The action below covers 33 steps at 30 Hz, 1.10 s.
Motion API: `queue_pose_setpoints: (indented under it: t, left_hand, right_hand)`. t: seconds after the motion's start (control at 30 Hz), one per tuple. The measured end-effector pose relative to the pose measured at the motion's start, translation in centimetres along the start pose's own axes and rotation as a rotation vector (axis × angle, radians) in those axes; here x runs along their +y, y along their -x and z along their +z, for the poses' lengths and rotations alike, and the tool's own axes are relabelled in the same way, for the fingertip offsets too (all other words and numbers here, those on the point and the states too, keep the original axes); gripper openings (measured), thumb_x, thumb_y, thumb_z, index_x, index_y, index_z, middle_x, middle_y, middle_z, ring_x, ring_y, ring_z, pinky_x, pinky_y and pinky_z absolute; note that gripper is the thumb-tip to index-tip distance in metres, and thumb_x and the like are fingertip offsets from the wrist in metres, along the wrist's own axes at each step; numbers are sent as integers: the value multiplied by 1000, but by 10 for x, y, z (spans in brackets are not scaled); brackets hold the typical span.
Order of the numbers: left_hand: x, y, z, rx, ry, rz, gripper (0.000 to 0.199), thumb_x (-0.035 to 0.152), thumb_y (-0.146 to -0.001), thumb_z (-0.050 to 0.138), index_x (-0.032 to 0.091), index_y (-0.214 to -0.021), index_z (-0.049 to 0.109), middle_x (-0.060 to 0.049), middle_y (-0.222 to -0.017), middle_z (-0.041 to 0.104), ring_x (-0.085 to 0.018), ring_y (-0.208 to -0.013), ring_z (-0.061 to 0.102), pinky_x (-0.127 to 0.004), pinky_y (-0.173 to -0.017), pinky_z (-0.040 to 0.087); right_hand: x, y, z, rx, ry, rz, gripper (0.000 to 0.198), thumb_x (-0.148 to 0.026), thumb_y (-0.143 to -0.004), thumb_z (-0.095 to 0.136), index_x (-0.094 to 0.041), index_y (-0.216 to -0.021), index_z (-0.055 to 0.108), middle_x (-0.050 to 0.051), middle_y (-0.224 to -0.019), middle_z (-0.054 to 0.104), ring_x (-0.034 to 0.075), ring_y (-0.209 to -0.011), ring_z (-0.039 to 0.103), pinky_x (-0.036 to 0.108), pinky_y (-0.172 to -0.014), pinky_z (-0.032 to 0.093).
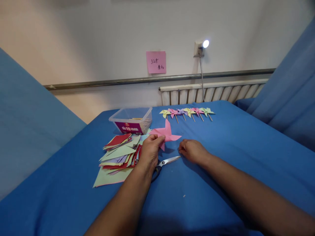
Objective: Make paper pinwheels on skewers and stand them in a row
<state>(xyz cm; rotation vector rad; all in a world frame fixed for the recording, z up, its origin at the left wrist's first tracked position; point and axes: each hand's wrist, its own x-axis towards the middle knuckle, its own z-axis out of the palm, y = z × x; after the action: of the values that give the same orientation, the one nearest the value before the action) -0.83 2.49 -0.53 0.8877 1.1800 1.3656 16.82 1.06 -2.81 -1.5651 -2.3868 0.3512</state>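
Observation:
My left hand pinches a pink paper pinwheel between thumb and fingers, holding it a little above the blue cloth. Its folded blades spread out, and no stick shows on it. To the right, my right hand is low near the cloth with its fingers curled together; whatever is in them, if anything, is hidden. Between the hands lies a pair of scissors, blades pointing to the right hand, dark handle partly behind my left wrist. Left of my left hand is a stack of coloured paper sheets.
A clear plastic box with thin sticks inside stands behind the paper. Several finished pinwheels on sticks lie in a row at the back. A radiator, a metal rail and a plugged cord are along the wall.

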Motion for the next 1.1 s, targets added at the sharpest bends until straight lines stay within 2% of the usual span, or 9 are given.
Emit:
queue_pose_setpoints:
  t: [0.17, 0.3, 0.37, 0.43, 0.5, 0.57, 0.7, 0.9, 1.1]
  left_hand:
    - [-1, 0, 0, 10, -15, 17, 28, 28, -50, 78, 16, -59, 55, 4, -52, 51, -9, -48, 46, -20, -48, 37]
    - [-3, 0, -1, 29, -54, 46, 27, 30, -53, 77, 16, -59, 55, 3, -52, 53, -9, -47, 46, -20, -48, 35]
    - [-4, 0, -1, 47, -96, 84, 25, 31, -54, 76, 16, -59, 56, 3, -52, 53, -8, -46, 45, -20, -46, 34]
    - [-5, 1, 1, 61, -135, 117, 24, 31, -55, 75, 16, -58, 57, 4, -51, 53, -8, -45, 44, -20, -46, 32]
    - [-8, 2, 4, 70, -181, 140, 23, 30, -55, 75, 16, -56, 57, 4, -49, 52, -8, -44, 42, -20, -45, 31]
    - [-11, 5, 8, 64, -237, 162, 22, 29, -55, 74, 16, -54, 56, 5, -47, 49, -8, -44, 40, -20, -44, 28]
    - [-17, 12, 16, 15, -316, 195, 24, 27, -55, 75, 16, -51, 54, 6, -46, 47, -7, -45, 38, -20, -45, 26]
    - [-13, 22, 22, -18, -297, 146, 21, 30, -56, 76, 14, -61, 63, 1, -54, 58, -9, -49, 44, -21, -48, 32]
    - [-10, 24, 22, -28, -264, 139, 19, 27, -54, 76, 13, -62, 65, 0, -56, 61, -11, -51, 49, -22, -49, 35]
  right_hand:
    - [6, -1, 2, 13, -119, 50, 11, -22, -79, 57, -22, -79, 68, 2, -84, 70, 16, -75, 60, 25, -64, 37]
    - [16, -2, 1, 55, -346, 123, 9, -24, -77, 60, -20, -77, 67, 1, -72, 69, 14, -65, 59, 24, -58, 38]
    - [17, -1, -3, 163, -497, 131, 10, -27, -77, 60, -20, -76, 67, 0, -71, 68, 13, -62, 58, 23, -57, 40]
    - [12, 1, -9, 339, -623, 117, 14, -31, -77, 61, -19, -76, 68, 1, -72, 68, 13, -63, 58, 23, -59, 43]
    - [3, 4, -12, 506, -679, 76, 16, -34, -78, 62, -19, -77, 68, 1, -73, 67, 13, -65, 58, 24, -61, 44]
    - [-8, 7, -13, 589, -674, 11, 15, -33, -79, 62, -20, -77, 68, 2, -74, 67, 13, -66, 57, 25, -64, 45]
    - [-19, 10, -5, 610, -624, -64, 13, -30, -81, 61, -20, -76, 67, 1, -73, 65, 13, -66, 57, 25, -64, 44]
    - [-13, 6, 0, 602, -601, -13, 12, -29, -82, 61, -19, -78, 68, 2, -74, 65, 13, -65, 57, 25, -63, 44]
    - [-12, 6, 1, 632, -621, -15, 11, -27, -81, 62, -20, -77, 68, 1, -73, 65, 13, -65, 57, 25, -63, 44]
